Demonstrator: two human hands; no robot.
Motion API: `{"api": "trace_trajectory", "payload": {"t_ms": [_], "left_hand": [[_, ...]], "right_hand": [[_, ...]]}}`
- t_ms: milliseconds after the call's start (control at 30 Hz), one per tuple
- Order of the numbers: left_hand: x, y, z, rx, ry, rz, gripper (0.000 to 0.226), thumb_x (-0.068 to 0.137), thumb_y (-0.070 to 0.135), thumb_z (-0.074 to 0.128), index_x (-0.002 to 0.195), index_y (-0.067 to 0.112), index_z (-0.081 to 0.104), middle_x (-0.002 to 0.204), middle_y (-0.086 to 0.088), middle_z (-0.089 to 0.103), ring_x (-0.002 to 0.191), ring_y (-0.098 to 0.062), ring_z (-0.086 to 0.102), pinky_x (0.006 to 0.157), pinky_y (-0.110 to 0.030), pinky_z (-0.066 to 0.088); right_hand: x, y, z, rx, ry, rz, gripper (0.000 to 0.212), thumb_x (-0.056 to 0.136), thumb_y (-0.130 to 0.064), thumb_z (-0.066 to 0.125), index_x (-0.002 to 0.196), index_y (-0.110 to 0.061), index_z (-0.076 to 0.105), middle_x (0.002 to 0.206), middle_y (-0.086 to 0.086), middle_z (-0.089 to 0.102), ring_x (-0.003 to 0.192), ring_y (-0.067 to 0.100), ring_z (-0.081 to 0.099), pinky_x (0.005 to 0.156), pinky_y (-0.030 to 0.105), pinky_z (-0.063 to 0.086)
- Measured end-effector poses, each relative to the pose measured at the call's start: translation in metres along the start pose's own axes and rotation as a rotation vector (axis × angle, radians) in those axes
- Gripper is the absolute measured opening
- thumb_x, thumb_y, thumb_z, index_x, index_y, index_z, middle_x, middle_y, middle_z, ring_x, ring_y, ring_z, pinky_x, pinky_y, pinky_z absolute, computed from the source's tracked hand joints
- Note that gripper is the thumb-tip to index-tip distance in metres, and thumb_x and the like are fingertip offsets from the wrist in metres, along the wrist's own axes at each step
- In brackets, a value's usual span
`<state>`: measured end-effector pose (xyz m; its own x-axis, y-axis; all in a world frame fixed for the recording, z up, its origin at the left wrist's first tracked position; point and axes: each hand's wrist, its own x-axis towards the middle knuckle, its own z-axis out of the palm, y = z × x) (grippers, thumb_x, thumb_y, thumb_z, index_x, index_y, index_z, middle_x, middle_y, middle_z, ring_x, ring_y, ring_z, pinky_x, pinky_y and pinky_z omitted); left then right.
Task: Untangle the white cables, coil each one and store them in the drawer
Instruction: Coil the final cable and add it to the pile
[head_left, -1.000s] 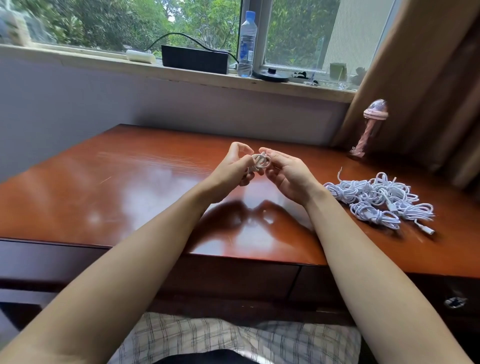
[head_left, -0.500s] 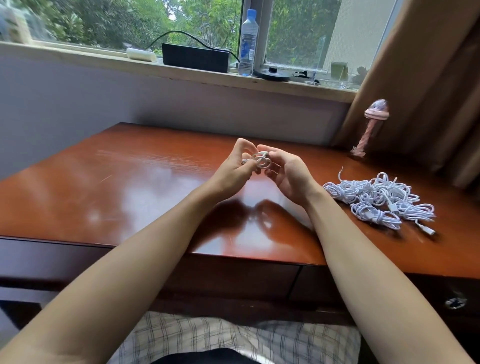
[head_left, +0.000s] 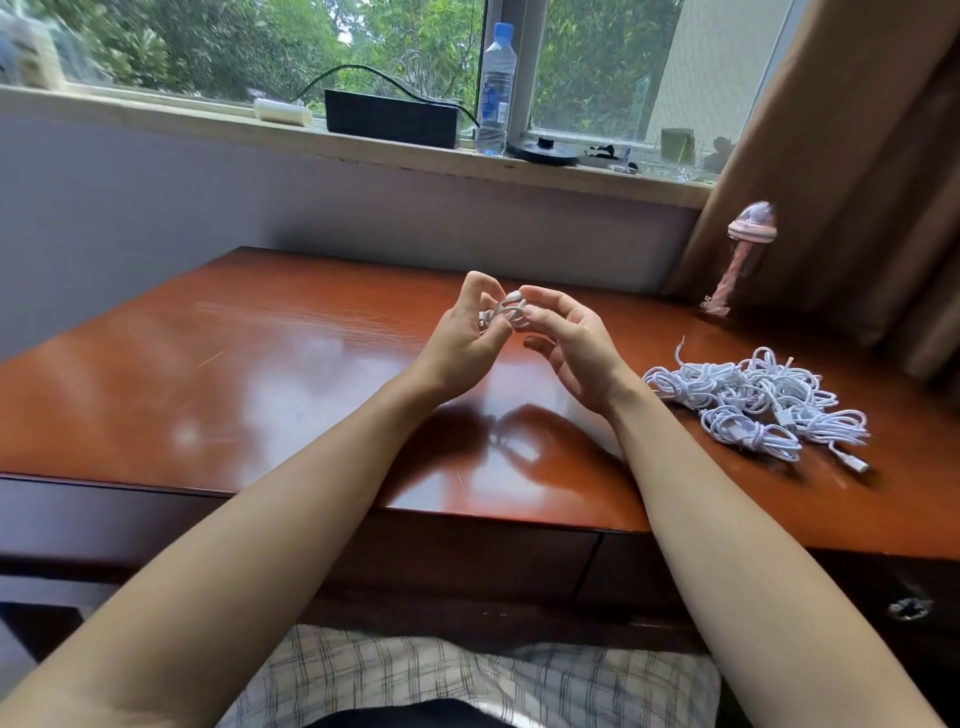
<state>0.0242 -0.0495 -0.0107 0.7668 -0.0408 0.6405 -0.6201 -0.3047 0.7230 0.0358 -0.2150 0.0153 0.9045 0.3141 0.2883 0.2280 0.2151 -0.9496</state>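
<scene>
A small coiled white cable (head_left: 508, 312) is held above the middle of the brown desk (head_left: 260, 395). My left hand (head_left: 462, 338) grips it with curled fingers and thumb. My right hand (head_left: 569, 343) pinches the coil's upper right side with fingertip and thumb, its other fingers loosely bent. A heap of tangled white cables (head_left: 753, 402) lies on the desk to the right, one plug end sticking out toward the front. The drawer front (head_left: 467, 556) below the desk edge is closed.
A pink bottle-shaped object (head_left: 737, 260) stands at the desk's back right by a brown curtain (head_left: 857, 156). On the windowsill are a black box (head_left: 392, 124), a water bottle (head_left: 496, 93) and small items. A metal pull (head_left: 906, 608) shows at the lower right.
Both hands have risen slightly with the small coil and turned it; the right hand's fingers have spread more open around it. The cable heap has not moved.
</scene>
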Motion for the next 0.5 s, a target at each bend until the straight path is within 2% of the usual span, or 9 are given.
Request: {"api": "trace_trajectory", "payload": {"t_ms": [133,200,300,400,500], "left_hand": [[-0.0009,0.0025,0.0006,-0.014,0.009,-0.005,0.020,0.094,0.030,0.053,0.106,0.024,0.038,0.094,-0.020,0.062,0.086,-0.044,0.062,0.079,-0.059,0.052],[-0.0011,0.0033,0.0012,-0.022,0.002,-0.022,0.022,0.095,0.033,0.054,0.106,0.024,0.036,0.096,-0.015,0.063,0.089,-0.040,0.064,0.082,-0.055,0.053],[-0.0006,0.0045,0.0015,-0.044,-0.014,-0.043,0.024,0.094,0.033,0.054,0.105,0.022,0.036,0.098,-0.011,0.061,0.085,-0.026,0.065,0.075,-0.041,0.052],[0.0006,0.0049,-0.0004,-0.081,-0.015,-0.047,0.023,0.094,0.027,0.055,0.105,0.018,0.037,0.098,-0.006,0.063,0.080,-0.012,0.062,0.071,-0.026,0.046],[0.0005,0.0055,-0.0007,-0.122,-0.016,-0.033,0.020,0.095,0.020,0.056,0.107,0.015,0.041,0.095,0.000,0.065,0.078,-0.009,0.064,0.069,-0.019,0.045]], "right_hand": [[-0.0024,-0.0018,-0.0008,-0.020,-0.059,-0.015,0.028,0.098,-0.003,0.059,0.126,-0.007,0.060,0.118,0.007,0.071,0.096,0.015,0.068,0.078,0.024,0.052],[-0.0035,-0.0028,-0.0020,-0.017,-0.082,-0.013,0.027,0.097,-0.003,0.062,0.123,-0.009,0.061,0.116,0.006,0.071,0.096,0.016,0.068,0.080,0.025,0.052],[-0.0039,-0.0015,-0.0030,-0.036,-0.080,-0.035,0.025,0.095,-0.003,0.065,0.119,-0.010,0.062,0.115,0.007,0.071,0.097,0.016,0.068,0.081,0.026,0.052],[-0.0027,0.0013,-0.0036,-0.087,-0.084,-0.063,0.027,0.095,-0.008,0.067,0.122,-0.007,0.063,0.118,0.011,0.071,0.100,0.019,0.067,0.082,0.027,0.052],[-0.0013,0.0030,-0.0043,-0.130,-0.063,-0.081,0.036,0.094,-0.012,0.070,0.128,-0.002,0.061,0.122,0.012,0.071,0.102,0.018,0.067,0.082,0.026,0.051]]}}
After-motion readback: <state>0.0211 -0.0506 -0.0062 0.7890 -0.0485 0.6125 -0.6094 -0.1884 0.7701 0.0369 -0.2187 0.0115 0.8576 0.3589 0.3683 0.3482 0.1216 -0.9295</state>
